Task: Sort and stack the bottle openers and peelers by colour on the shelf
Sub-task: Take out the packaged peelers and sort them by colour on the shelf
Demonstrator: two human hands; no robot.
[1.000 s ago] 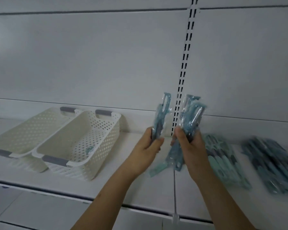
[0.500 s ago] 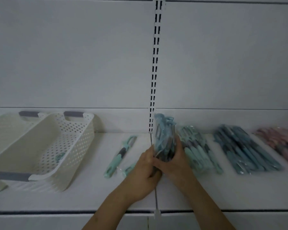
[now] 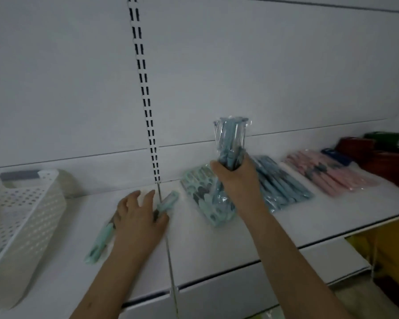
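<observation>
My right hand (image 3: 237, 180) grips a bundle of blue wrapped peelers (image 3: 230, 139) upright above the white shelf (image 3: 217, 249). It hovers between a mint-green pile (image 3: 200, 187) and a blue pile (image 3: 283, 187). A pink pile (image 3: 327, 171) lies further right. My left hand (image 3: 136, 222) reaches palm-down onto the shelf with its fingers spread. It covers parts of two loose mint-green peelers: one (image 3: 169, 199) pokes out by the thumb, the other (image 3: 99, 242) sticks out below the palm.
A white perforated basket (image 3: 21, 215) with a grey handle stands at the left on the shelf. Dark red, blue and green items (image 3: 366, 146) sit at the far right. A slotted upright (image 3: 145, 95) runs down the back panel.
My hands have parted. The right hand now holds the blue bundle alone and has moved right over the piles. The left hand dropped to the loose mint-green peelers. The view swung right.
</observation>
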